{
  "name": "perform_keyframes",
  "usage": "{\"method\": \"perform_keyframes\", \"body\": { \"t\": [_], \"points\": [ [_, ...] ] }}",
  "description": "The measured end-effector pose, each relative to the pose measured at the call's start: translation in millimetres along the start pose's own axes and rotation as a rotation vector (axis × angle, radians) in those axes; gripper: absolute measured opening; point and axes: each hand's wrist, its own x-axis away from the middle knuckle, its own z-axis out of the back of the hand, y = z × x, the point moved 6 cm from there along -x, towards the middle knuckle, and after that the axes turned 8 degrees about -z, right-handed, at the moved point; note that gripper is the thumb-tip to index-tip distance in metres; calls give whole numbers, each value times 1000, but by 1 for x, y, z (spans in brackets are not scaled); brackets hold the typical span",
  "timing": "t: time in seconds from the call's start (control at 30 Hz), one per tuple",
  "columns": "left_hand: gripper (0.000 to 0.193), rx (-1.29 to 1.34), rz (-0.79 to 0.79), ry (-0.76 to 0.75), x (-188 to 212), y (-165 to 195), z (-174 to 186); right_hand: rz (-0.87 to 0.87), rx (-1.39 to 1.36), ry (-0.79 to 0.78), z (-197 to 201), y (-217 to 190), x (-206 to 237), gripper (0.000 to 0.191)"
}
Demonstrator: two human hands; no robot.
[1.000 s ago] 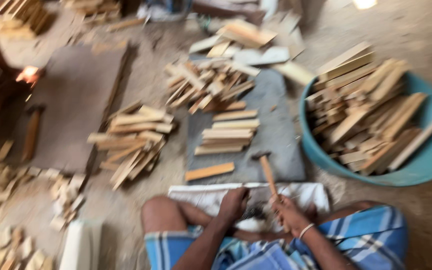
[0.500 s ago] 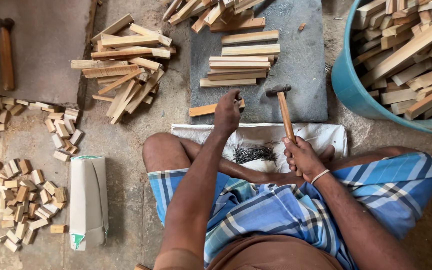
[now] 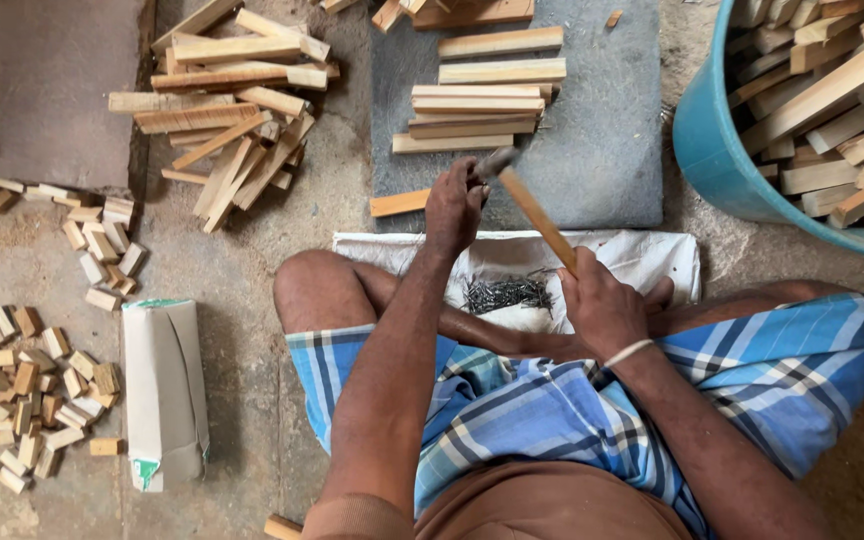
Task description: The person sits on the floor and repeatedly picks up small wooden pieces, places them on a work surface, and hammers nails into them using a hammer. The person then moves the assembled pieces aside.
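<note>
While your right hand [image 3: 607,310] grips the hammer [image 3: 532,205] low on its wooden handle, the head hangs just above and beside your left hand [image 3: 455,205], so keep that short distance honest. Your left hand is pinched shut over the end of a single wooden strip [image 3: 400,203] lying on the edge of the grey slab [image 3: 612,150]; whether a nail already stands between those fingertips is too small to tell. Judging from the pose, this is a nailing stroke, and it will go best if you start with a light tap, wrist only, fingers kept low on the nail and clear of the hammer face. Press the strip flat against the slab so it does not hop. Draw your left hand away once the nail stands alone, then swing fuller from the elbow. The loose nails [image 3: 507,293] lie on the white cloth [image 3: 652,260] between your two hands, near your right wrist, handy for the next pick. Just beyond your left hand sits the neat stack of strips [image 3: 482,105]; farther to its left lies a looser heap [image 3: 222,110], and past your right hand stands the blue tub [image 3: 712,140] of wood.
</note>
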Motion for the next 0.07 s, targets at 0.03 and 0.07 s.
{"method": "perform_keyframes", "body": {
  "t": [0.03, 0.07],
  "points": [
    [40, -5, -11, -3, 3, 0, -2, -29, 91, -57, -4, 1, -1, 32],
    [37, -12, -28, -2, 2, -1, -2, 13, 24, -21, -2, -2, -1, 31]
  ]
}}
